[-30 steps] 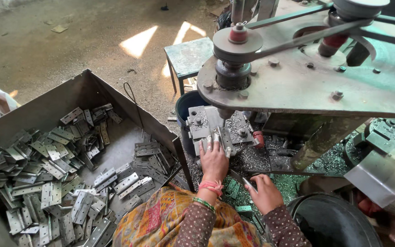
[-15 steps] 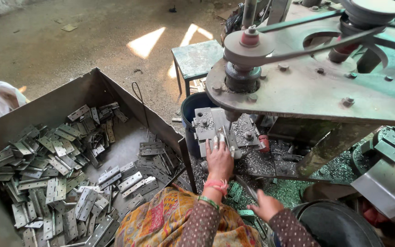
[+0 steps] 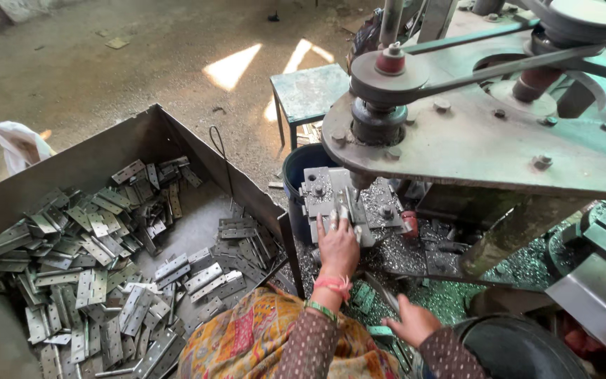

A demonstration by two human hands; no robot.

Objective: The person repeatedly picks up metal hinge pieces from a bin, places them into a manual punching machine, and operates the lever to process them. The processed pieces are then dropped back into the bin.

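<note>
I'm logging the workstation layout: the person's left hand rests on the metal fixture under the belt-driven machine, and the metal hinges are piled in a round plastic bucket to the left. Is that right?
Not quite. In the head view the hinges lie in an open rectangular metal bin, not a round plastic bucket. The rest holds: the left hand rests on the metal fixture under the belt-driven machine.

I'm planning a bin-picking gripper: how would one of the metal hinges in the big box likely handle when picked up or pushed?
The hinges look like flat steel plates, so probably stiff and heavy for their size. Lying flat, they should slide rather than roll. Their knuckle joint may let one leaf swing open when lifted, and the tangled heap in the metal box might snag neighbours.
</note>
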